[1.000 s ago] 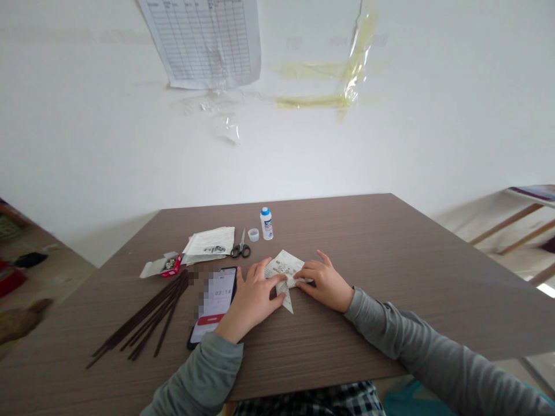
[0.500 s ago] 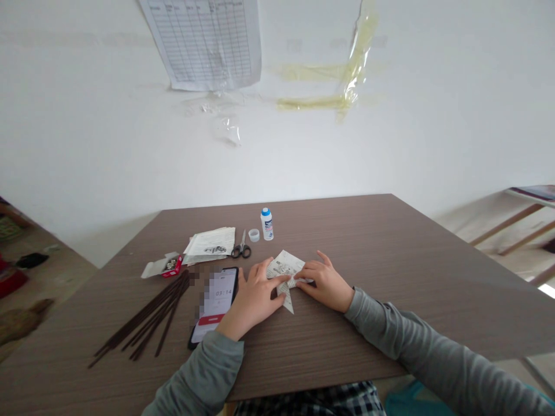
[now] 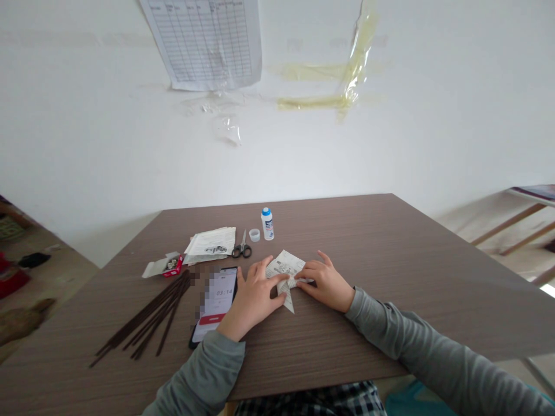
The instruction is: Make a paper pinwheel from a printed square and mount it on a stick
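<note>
Folded printed paper [image 3: 284, 264] on the brown wood-grain surface [image 3: 390, 277], near side, mid-scene, between both hands, a pointed flap facing the near edge. Left hand [image 3: 254, 292]: spread, thumb and forefinger apart, tips down on the paper's left part. Right hand [image 3: 325, 283]: thumb and forefinger pinching the paper's right fold, little finger lifted.

Phone [image 3: 219, 297] just left of the left hand, partly behind it, timer reading 03:14. Left of that, dark brown thin sticks [image 3: 176, 289], fanned toward the near left. Farther back, left to right: open red-and-white box [image 3: 174, 266] with small metallic bits inside, printed paper stack [image 3: 210, 242], black-handled scissors [image 3: 243, 249] with blades pointing far, translucent cap [image 3: 254, 235], blue-topped white bottle [image 3: 267, 227] upright. Ruled sheet [image 3: 208, 43] taped on the far wall.
</note>
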Available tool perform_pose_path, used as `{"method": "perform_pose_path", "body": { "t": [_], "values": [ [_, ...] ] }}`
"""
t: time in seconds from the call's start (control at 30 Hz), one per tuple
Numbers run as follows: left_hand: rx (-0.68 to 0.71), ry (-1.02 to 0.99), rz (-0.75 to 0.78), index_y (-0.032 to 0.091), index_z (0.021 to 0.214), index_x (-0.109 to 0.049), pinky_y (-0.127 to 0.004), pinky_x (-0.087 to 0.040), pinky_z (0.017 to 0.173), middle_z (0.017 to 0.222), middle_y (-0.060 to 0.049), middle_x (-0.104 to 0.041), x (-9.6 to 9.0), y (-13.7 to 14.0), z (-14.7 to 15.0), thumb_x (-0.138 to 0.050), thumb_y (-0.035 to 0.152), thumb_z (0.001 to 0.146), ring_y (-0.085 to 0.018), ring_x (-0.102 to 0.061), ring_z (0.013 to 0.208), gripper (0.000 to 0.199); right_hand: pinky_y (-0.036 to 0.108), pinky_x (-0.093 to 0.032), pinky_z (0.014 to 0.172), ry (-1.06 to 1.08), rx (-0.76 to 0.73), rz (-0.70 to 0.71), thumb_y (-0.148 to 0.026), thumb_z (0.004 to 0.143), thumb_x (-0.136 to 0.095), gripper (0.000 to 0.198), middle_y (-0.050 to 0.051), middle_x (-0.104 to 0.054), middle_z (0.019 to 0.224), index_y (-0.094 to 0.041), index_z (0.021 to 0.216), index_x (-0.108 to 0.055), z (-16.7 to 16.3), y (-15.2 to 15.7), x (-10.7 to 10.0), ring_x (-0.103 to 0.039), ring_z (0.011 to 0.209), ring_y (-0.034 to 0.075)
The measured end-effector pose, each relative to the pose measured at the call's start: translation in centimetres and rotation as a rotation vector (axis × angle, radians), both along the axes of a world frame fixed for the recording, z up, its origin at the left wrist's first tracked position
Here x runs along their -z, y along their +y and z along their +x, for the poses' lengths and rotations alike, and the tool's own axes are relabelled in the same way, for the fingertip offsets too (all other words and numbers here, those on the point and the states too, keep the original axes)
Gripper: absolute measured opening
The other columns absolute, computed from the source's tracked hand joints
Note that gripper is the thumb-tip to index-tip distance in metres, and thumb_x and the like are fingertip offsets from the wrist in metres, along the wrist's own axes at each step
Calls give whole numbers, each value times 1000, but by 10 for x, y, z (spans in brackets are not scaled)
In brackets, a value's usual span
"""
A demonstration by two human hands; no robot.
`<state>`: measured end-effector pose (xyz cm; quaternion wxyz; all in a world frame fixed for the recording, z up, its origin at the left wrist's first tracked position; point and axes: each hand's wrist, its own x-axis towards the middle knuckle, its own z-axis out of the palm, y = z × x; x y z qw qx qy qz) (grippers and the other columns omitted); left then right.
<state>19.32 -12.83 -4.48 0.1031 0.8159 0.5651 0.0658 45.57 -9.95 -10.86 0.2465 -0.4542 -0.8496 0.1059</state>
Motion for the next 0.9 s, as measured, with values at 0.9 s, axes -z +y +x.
{"method": "perform_pose_path", "body": {
  "t": [0.9],
  "values": [
    [-3,-2,-37,44,160,-96,-102,-27,153,204,-12,-60,0,1,0,-92,28,114,-56,-55,187,49,78,-46,153,0,-6,2,-26,117,-88,16,7,-97,117,-36,119,-101,1,0,0,-95,121,36]
  ]
}}
